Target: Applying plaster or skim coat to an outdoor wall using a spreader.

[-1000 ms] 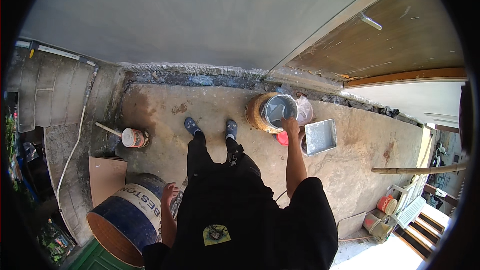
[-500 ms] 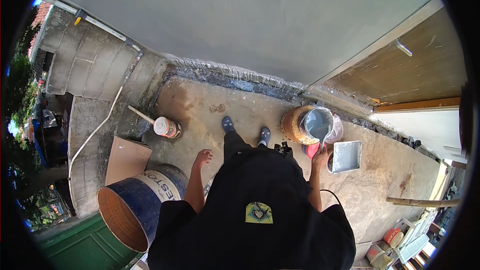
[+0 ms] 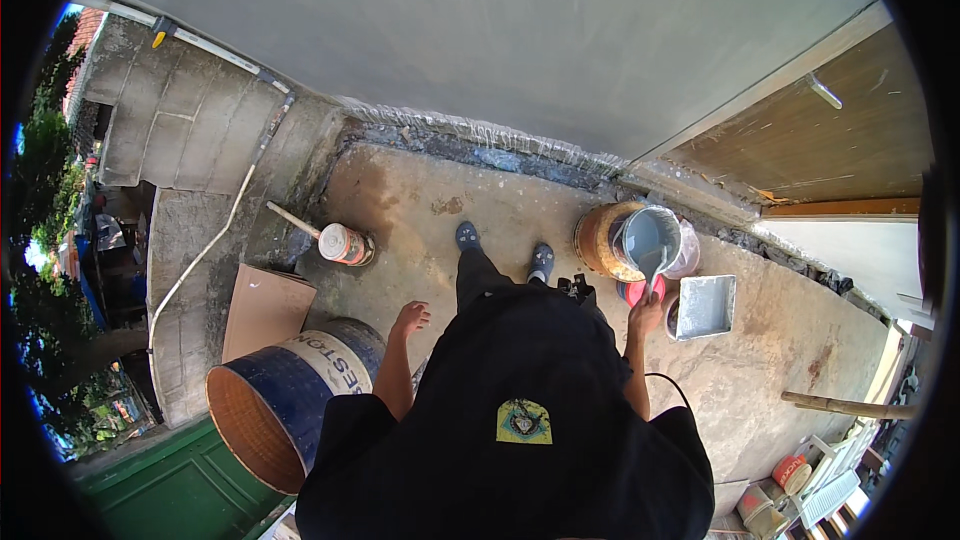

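Note:
On the right, my right hand (image 3: 648, 314) is closed around the handle end of a slim, grey-coated tool (image 3: 653, 262). Its far end reaches into a bucket of grey paint (image 3: 645, 231); I cannot make out whether it is a brush or a stirrer. That bucket rests against a rusty yellow-brown drum (image 3: 597, 240). A red-pink container (image 3: 632, 292) sits just beyond my fingers, and a grey rectangular paint tray (image 3: 706, 307) lies to their right. My left hand (image 3: 411, 317) hangs with loosely bent fingers, holding nothing, near a large blue drum.
The blue drum (image 3: 330, 365) lies on its side at left, beside a cardboard sheet (image 3: 265, 312). Farther off stands a paint can (image 3: 345, 245) with a stick leaning by it. A grey wall (image 3: 480, 50) rises ahead. A bamboo pole (image 3: 845, 405) juts in at right.
The view has shifted slightly, moving the scene a little rightward. The tool has tilted in the bucket, more of it showing above the paint; my right hand still grips it. My left hand looks unchanged.

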`<state>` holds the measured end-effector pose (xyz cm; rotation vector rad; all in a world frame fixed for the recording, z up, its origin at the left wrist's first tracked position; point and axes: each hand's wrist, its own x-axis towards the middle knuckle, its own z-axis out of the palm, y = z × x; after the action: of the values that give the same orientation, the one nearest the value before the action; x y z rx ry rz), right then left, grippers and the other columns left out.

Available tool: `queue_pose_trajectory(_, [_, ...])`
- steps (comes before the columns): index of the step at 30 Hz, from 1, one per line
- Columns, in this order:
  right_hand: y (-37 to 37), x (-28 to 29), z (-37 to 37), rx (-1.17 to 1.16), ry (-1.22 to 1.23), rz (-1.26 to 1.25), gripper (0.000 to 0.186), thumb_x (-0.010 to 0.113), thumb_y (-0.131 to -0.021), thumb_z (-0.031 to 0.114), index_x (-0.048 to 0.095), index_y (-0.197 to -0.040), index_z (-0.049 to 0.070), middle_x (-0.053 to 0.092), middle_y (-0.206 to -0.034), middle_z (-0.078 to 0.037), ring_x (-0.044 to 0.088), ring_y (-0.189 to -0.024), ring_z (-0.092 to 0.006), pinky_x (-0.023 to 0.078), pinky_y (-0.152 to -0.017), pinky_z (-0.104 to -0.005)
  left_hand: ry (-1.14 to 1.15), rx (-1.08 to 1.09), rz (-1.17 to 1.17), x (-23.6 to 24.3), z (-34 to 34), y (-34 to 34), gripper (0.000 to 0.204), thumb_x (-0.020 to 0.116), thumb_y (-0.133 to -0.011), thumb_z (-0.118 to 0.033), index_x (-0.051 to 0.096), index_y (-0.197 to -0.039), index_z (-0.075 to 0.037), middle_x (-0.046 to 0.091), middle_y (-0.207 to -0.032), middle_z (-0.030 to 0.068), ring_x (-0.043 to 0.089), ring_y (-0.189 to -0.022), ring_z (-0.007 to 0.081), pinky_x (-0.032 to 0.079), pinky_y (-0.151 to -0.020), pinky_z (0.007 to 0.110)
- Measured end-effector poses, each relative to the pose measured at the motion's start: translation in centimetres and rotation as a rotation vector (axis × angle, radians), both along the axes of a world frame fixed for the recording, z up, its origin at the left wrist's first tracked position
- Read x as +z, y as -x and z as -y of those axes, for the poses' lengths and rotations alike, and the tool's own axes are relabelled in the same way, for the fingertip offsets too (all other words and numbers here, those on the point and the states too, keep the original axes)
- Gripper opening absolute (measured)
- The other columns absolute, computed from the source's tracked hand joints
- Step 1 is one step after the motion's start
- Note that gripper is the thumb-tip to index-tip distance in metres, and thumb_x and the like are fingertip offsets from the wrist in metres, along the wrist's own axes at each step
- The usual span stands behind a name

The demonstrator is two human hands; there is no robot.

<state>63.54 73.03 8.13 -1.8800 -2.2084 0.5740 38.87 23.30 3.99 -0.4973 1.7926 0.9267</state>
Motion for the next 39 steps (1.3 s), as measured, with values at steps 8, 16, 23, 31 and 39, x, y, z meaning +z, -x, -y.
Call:
queue_pose_trajectory(8, [-0.4, 0.1, 0.5, 0.028, -0.027, -0.071, 0.041, 0.050, -0.087, 0.041, 0.055, -0.075, 0.003, 0.055, -0.065, -0.025, 0.055, -0.064, -0.0441, 0.038, -0.055, -0.0486, -0.019, -0.028, -0.013, 0.8, -1.0, -0.4, 0.031, 0.040, -0.092, -0.026, 0.051, -0.117, -0.011, 0.061, -0.099, 0.0126, 0.059, -0.086, 0.0262, 0.046, -0.076, 0.044])
queue_pose_trajectory(16, [-0.1, 0.5, 0.2, 0.046, -0.048, -0.103, 0.040, 0.051, -0.087, 0.040, 0.055, -0.075, 0.002, 0.054, -0.061, -0.024, 0.054, -0.060, -0.0440, 0.038, -0.053, -0.0474, -0.003, -0.053, -0.029, 1.3, -1.9, -0.1, 0.033, 0.040, -0.092, -0.025, 0.049, -0.119, -0.009, 0.061, -0.103, 0.0150, 0.060, -0.090, 0.0284, 0.047, -0.078, 0.043])
queue_pose_trajectory(23, [0.8, -0.2, 0.0, 0.025, -0.004, -0.097, 0.042, 0.051, -0.087, 0.042, 0.057, -0.077, 0.001, 0.055, -0.067, -0.026, 0.054, -0.064, -0.0436, 0.038, -0.055, -0.0479, 0.022, -0.048, -0.027, 2.2, -1.2, -0.8, 0.033, 0.039, -0.092, -0.025, 0.049, -0.119, -0.010, 0.061, -0.103, 0.0156, 0.060, -0.090, 0.0295, 0.046, -0.077, 0.045])
queue_pose_trajectory(31, [-0.4, -1.8, 0.3, 0.014, 0.009, -0.141, 0.046, 0.048, -0.089, 0.041, 0.057, -0.079, -0.003, 0.055, -0.068, -0.026, 0.053, -0.064, -0.0425, 0.037, -0.057, -0.0489, 0.059, -0.067, -0.024, 3.9, -0.2, -0.4, 0.034, 0.038, -0.091, -0.025, 0.050, -0.119, -0.009, 0.059, -0.107, 0.0174, 0.058, -0.096, 0.0328, 0.044, -0.083, 0.049])
queue_pose_trajectory(39, [-0.6, -1.7, 0.5, 0.017, 0.071, -0.144, 0.049, 0.045, -0.089, 0.043, 0.059, -0.085, -0.003, 0.059, -0.074, -0.026, 0.056, -0.070, -0.0433, 0.040, -0.061, -0.0488, 0.002, -0.068, -0.091, 3.9, -1.5, 2.2, 0.032, 0.046, -0.088, -0.027, 0.054, -0.114, -0.010, 0.060, -0.106, 0.0158, 0.057, -0.099, 0.0298, 0.045, -0.081, 0.046])
